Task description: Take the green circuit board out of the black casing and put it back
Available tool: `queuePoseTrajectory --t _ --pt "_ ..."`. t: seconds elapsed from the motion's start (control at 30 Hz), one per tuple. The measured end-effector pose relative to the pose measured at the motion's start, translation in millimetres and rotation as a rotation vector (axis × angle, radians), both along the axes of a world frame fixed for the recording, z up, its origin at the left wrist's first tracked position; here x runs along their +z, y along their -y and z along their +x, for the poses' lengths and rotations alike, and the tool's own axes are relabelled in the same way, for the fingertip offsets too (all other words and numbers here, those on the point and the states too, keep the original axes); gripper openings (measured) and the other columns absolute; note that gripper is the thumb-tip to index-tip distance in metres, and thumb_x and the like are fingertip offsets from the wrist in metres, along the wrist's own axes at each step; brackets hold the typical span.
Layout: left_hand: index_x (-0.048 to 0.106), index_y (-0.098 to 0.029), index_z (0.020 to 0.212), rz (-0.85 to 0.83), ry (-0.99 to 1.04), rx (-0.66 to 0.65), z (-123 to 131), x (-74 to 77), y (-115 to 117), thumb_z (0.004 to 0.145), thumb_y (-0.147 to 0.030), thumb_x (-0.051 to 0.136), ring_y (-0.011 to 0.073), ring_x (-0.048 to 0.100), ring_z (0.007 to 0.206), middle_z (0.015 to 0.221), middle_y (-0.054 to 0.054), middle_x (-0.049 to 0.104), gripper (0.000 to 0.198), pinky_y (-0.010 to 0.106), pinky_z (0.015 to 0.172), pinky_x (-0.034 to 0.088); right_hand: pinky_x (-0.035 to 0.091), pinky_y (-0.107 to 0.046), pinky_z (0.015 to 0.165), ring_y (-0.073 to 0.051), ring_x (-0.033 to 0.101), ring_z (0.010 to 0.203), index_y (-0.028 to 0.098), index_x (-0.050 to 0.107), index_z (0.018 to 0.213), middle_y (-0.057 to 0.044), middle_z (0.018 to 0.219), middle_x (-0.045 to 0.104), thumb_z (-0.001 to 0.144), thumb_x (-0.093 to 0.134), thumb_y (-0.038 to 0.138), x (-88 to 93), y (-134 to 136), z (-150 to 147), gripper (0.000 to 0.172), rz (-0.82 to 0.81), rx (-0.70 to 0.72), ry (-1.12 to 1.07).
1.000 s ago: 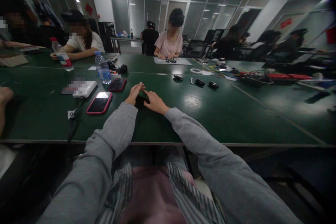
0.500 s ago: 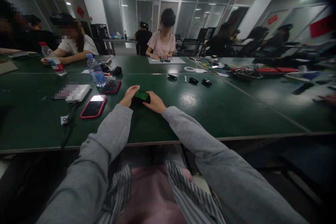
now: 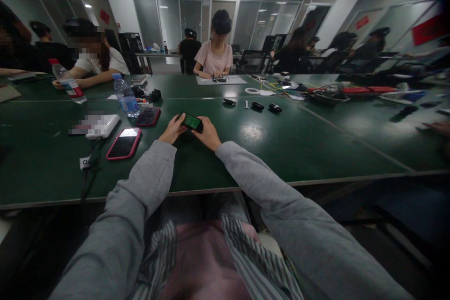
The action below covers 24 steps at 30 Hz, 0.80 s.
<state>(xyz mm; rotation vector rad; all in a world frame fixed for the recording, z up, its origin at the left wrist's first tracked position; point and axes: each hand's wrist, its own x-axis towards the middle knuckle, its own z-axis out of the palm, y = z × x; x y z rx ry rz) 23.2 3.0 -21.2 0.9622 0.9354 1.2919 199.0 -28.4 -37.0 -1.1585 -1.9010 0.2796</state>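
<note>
Between my hands is a small black device with a green circuit board (image 3: 191, 121) on its upper face, held just above the green table (image 3: 253, 159). My left hand (image 3: 173, 130) grips its left end, with the thumb on the near corner. At the right end, my right hand (image 3: 208, 135) has its fingers closed on the device. To the left of my hands lie a dark-screened phone (image 3: 148, 116) and a phone in a pink case (image 3: 124, 144). Beyond my hands, to the right, several small black objects (image 3: 258, 106) rest near a small wrench (image 3: 246, 104).
A clear bottle with a blue cap (image 3: 127, 98) and a red-capped bottle (image 3: 70, 83) stand at the left, near a white box with a cable (image 3: 105, 126). Cables and tools (image 3: 326, 94) spread at the far right. A person in pink (image 3: 214, 58) sits across the table.
The device has tilted and risen slightly, and more of its left end shows. My left thumb has moved onto its near corner. The view has shifted slightly.
</note>
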Motion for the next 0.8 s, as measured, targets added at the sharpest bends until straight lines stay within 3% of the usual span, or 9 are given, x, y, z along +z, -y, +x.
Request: queuePoseTrajectory --t 0.17,0.27,0.37,0.53,0.63,0.8 --pt "0.064 -0.021 0.113 0.023 0.014 0.027 -2 -2.4 -4 0.083 -0.037 0.075 0.0113 0.065 0.072 0.095 0.004 0.070 0.035 0.025 0.072 0.052 0.042 -0.044 0.112 -0.024 0.053 0.121 0.020 0.051 0.122 -0.011 0.126 0.055 0.078 0.077 0.041 3.1 0 -4 0.056 -0.130 0.093 -0.193" --pt "0.065 -0.023 0.115 0.018 0.037 0.029 -3 -2.6 -6 0.081 -0.035 0.077 0.0120 0.067 0.077 0.100 0.005 0.070 0.038 0.025 0.075 0.053 0.049 -0.043 0.106 -0.020 0.060 0.111 0.021 0.049 0.116 -0.008 0.117 0.060 0.089 0.058 0.061 4.9 -1 -8 0.049 -0.426 0.211 -0.539" --pt "0.065 -0.023 0.117 0.003 0.064 -0.003 -2 -0.2 -5 0.082 -0.034 0.077 0.0116 0.066 0.077 0.102 0.005 0.070 0.039 0.024 0.074 0.053 0.059 -0.042 0.089 -0.018 0.066 0.094 0.022 0.048 0.111 -0.007 0.105 0.064 0.095 0.043 0.068 9.1 -2 -9 0.049 -0.730 0.311 -0.850" --pt "0.069 -0.020 0.116 0.031 0.100 -0.110 3 7.3 6 0.081 -0.031 0.078 0.0126 0.064 0.075 0.101 0.006 0.069 0.038 0.024 0.066 0.051 0.063 -0.035 0.081 -0.017 0.067 0.090 0.019 0.052 0.111 -0.008 0.098 0.068 0.096 0.053 0.055 19.4 3 -6 0.039 -0.967 0.431 -1.073" --pt "0.069 -0.019 0.116 0.046 0.092 -0.166 4 8.0 9 0.078 -0.031 0.080 0.0138 0.065 0.077 0.101 0.007 0.069 0.041 0.025 0.066 0.052 0.063 -0.028 0.074 -0.015 0.066 0.088 0.019 0.055 0.109 -0.006 0.094 0.068 0.099 0.052 0.044 22.0 6 -5 0.028 -1.061 0.405 -1.154" --pt "0.069 -0.020 0.113 0.046 0.090 -0.122 4 1.7 3 0.080 -0.027 0.078 0.0123 0.065 0.078 0.099 0.004 0.071 0.035 0.022 0.067 0.050 0.061 -0.026 0.070 -0.012 0.064 0.082 0.023 0.054 0.106 0.001 0.093 0.065 0.097 0.054 0.033 20.7 7 -5 0.012 -0.991 0.381 -1.196"
